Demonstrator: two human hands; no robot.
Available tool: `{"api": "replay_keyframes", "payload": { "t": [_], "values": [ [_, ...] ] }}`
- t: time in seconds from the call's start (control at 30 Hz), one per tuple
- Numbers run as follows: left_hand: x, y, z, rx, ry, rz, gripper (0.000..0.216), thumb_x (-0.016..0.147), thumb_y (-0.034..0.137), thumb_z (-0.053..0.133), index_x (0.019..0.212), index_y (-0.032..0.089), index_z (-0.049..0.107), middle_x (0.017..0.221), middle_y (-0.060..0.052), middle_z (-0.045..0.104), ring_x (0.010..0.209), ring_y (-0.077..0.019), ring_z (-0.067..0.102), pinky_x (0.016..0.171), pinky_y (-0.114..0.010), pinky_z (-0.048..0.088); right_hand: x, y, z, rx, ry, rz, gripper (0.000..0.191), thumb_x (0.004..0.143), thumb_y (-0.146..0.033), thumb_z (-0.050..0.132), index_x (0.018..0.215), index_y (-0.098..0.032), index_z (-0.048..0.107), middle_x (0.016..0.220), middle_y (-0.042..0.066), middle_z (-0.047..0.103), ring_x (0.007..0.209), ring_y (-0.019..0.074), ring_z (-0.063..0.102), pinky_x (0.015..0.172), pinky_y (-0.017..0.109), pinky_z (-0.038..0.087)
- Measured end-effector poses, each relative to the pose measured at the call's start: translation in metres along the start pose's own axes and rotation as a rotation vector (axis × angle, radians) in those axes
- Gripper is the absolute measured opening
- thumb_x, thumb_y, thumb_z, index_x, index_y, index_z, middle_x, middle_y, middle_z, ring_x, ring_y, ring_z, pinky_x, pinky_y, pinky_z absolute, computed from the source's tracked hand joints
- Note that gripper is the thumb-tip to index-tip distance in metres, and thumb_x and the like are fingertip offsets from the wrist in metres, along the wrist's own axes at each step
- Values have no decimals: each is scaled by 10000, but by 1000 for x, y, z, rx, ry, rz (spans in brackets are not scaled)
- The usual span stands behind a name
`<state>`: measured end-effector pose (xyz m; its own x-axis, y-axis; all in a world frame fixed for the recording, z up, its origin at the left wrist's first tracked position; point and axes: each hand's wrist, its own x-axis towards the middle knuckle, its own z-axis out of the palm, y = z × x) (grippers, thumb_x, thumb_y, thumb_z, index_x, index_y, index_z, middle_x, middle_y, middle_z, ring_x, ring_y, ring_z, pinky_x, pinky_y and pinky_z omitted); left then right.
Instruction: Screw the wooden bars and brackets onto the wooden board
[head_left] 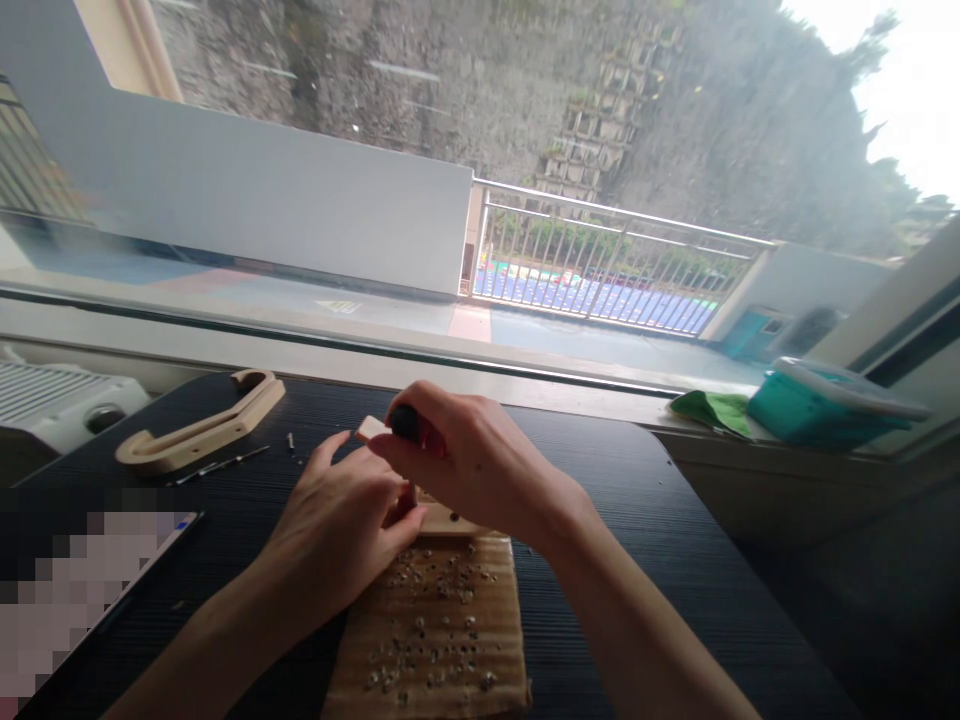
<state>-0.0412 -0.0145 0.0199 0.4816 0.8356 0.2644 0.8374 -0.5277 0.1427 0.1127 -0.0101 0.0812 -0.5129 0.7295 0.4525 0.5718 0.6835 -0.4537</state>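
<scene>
My right hand (pixel 465 460) is closed round the dark and red handle of a tool (pixel 409 423), held upright over a pale wooden piece (pixel 442 520). That piece lies at the far end of a brown cardboard sheet (pixel 435 640) strewn with wood chips. My left hand (pixel 341 525) rests on the wooden piece from the left, thumb pressed against it, fingers mostly flat. The tool's tip is hidden behind my hands.
A curved wooden part (pixel 202 425) lies at the back left of the dark table (pixel 637 520), with a thin metal bit (pixel 221 465) and a small screw (pixel 291 440) beside it. A blurred tablet (pixel 82 590) sits near left. A teal box (pixel 817 405) and green cloth (pixel 712 410) are on the sill.
</scene>
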Motion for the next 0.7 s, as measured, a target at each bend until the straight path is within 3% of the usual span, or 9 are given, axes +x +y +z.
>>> {"api": "replay_keyframes", "payload": {
  "t": [0.13, 0.37, 0.5, 0.7],
  "values": [
    [-1, -1, 1, -15, 40, 27, 198, 775, 284, 497, 685, 250, 671, 844, -5, 704, 944, -235, 585, 1018, -515, 232, -3, -1, -6, 49, 2, -63, 270, 862, -219, 509, 1124, -187, 564, 828, -4, 617, 668, 79, 498, 628, 198, 351],
    [1, -1, 0, -30, 30, 21, 202, 776, 289, 498, 662, 248, 659, 858, 1, 693, 933, -228, 587, 1006, -510, 238, 1, 5, -3, 27, 21, -49, 115, 864, -250, 527, 920, -188, 606, 699, -42, 563, 580, 51, 421, 581, 182, 308],
    [1, 1, -1, -6, 23, 17, 189, 774, 278, 493, 694, 246, 662, 849, -5, 695, 923, -231, 588, 1003, -523, 238, 2, 6, 1, -13, 44, -26, 146, 885, -292, 498, 866, -178, 588, 659, -43, 533, 566, 56, 398, 549, 192, 282],
    [0, 1, -1, 31, 36, 36, 206, 768, 261, 475, 698, 257, 669, 888, -13, 700, 947, -234, 582, 1013, -523, 233, -5, 0, -8, 32, -21, -40, 251, 851, -194, 508, 1088, -171, 588, 808, -2, 597, 653, 73, 467, 615, 197, 334]
  ]
}}
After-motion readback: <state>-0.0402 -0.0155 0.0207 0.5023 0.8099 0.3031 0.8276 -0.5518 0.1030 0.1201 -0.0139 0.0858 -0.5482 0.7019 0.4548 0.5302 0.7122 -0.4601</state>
